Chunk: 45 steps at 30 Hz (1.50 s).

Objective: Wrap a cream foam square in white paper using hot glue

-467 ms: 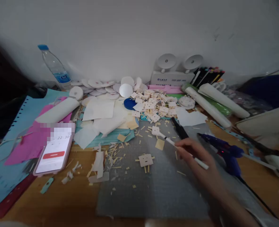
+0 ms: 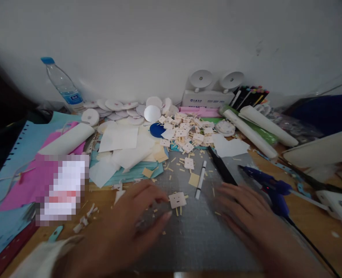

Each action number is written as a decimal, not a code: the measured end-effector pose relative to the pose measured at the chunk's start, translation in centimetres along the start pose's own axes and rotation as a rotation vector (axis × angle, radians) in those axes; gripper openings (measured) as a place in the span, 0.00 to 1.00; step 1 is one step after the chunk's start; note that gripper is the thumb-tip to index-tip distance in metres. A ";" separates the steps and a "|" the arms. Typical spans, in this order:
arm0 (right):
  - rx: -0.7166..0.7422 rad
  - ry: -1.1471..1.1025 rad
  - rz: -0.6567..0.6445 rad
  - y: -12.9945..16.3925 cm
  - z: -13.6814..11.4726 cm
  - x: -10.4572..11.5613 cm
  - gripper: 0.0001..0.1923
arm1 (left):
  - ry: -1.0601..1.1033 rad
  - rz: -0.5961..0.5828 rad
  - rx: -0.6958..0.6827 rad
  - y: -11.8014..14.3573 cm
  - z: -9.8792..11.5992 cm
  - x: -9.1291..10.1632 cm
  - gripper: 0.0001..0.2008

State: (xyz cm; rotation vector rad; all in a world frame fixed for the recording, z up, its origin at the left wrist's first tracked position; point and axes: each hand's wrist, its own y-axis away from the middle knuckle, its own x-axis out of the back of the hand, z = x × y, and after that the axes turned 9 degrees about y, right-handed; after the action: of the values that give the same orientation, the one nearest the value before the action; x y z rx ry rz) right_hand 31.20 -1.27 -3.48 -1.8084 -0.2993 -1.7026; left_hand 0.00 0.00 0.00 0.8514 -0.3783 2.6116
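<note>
Grey cutting mat [image 2: 194,235] flat on the wooden surface [image 2: 107,200], strewn with cream offcuts. Small cream square piece [image 2: 178,200] near mat centre, touched at its left edge by the left hand [image 2: 130,227], fingers [image 2: 159,199] loosely spread, gripping nothing. Right hand [image 2: 246,212] resting palm-down, fingers apart, empty. White pen [image 2: 200,180] lying loose between both hands, just beyond the piece. Blue glue gun [image 2: 271,188] right of the mat.

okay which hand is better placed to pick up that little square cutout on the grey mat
Left, most likely. The left hand has thumb and forefinger already flanking the square cutout on the grey mat. The right hand lies flat, farther off, beside the white pen.
</note>
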 end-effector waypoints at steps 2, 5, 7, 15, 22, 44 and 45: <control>0.073 0.042 0.086 1.3 -0.2 1.5 0.09 | -0.022 -0.084 -0.030 -1.5 -1.3 -2.1 0.11; 0.075 0.097 0.130 3.3 -0.2 3.1 0.05 | -0.123 -0.158 -0.044 -3.0 -3.6 -5.1 0.19; 0.049 0.098 0.146 3.9 -0.4 3.5 0.04 | -0.197 -0.190 -0.066 -3.4 -4.5 -6.2 0.19; 0.000 -0.165 0.117 0.0 -3.7 1.4 0.07 | 0.005 -0.177 -0.139 -2.5 -3.1 -5.3 0.13; -0.232 -0.734 -0.034 -3.9 -6.6 -1.8 0.07 | 0.470 -0.070 -0.062 -1.3 -2.0 -4.6 0.13; -0.665 -0.827 0.019 -9.3 -0.1 -5.8 0.13 | 1.044 -0.133 0.317 -0.7 -3.3 -4.1 0.16; -0.680 -0.774 0.018 -9.4 0.4 -6.2 0.13 | 1.048 -0.118 0.277 -0.3 -2.9 -3.5 0.18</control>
State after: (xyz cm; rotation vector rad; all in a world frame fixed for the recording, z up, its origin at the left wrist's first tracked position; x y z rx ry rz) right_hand 25.36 7.84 -6.77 -2.9247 0.0017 -1.0666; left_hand 1.31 0.40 -4.33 -0.4706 0.3174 2.6040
